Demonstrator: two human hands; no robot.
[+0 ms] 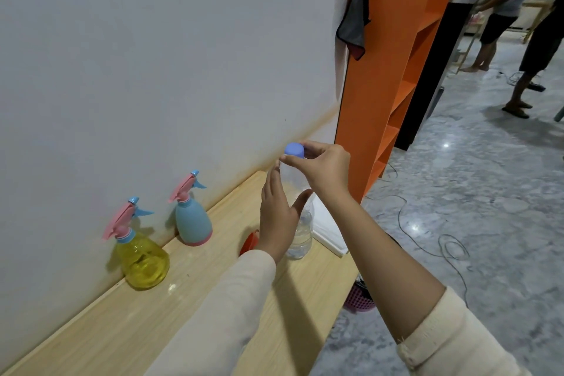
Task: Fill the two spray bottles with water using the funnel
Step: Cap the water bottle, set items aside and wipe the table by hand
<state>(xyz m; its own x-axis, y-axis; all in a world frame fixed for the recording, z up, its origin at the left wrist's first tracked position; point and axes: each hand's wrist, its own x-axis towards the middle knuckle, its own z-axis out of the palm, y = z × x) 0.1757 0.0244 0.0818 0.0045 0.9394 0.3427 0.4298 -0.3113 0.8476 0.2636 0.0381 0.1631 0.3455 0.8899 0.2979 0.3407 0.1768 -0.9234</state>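
Evidently to unscrew it, the right hand pinches the blue cap while the straight-fingered left hand steadies the clear water bottle.

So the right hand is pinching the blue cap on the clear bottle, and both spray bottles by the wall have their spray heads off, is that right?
Not quite: the head view shows the yellow spray bottle and the blue spray bottle with their pink spray heads on. The right hand does pinch the blue cap on the clear bottle.
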